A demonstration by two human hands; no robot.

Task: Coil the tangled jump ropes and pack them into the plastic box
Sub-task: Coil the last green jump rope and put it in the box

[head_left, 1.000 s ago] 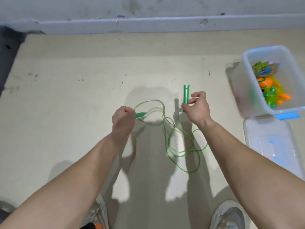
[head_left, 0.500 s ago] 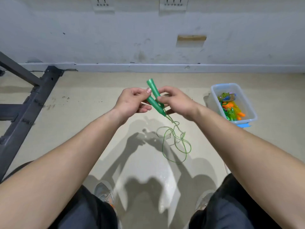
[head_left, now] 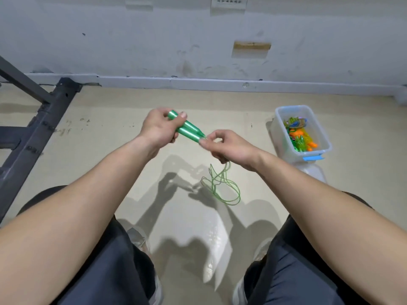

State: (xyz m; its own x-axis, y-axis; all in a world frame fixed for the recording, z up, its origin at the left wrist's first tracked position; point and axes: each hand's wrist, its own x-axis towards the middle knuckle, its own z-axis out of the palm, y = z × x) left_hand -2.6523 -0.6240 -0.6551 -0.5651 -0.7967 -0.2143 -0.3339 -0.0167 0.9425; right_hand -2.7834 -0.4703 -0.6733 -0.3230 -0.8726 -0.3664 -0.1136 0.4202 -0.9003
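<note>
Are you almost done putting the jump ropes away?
Partly. Some orange and green items already lie in the plastic box. Now the left hand grips both green handles together, while the right hand pinches the green cord at their tips. Still left: the loose loops need coiling, then packing.

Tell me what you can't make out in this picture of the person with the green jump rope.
Head view, the only one:
- How the cord joins the handles that the left hand holds: hidden inside the right hand.
- How many ropes lie in the box: too small and jumbled.
- The lid: mostly behind the right forearm.
- Wall sockets: cut off by the top edge.
</note>
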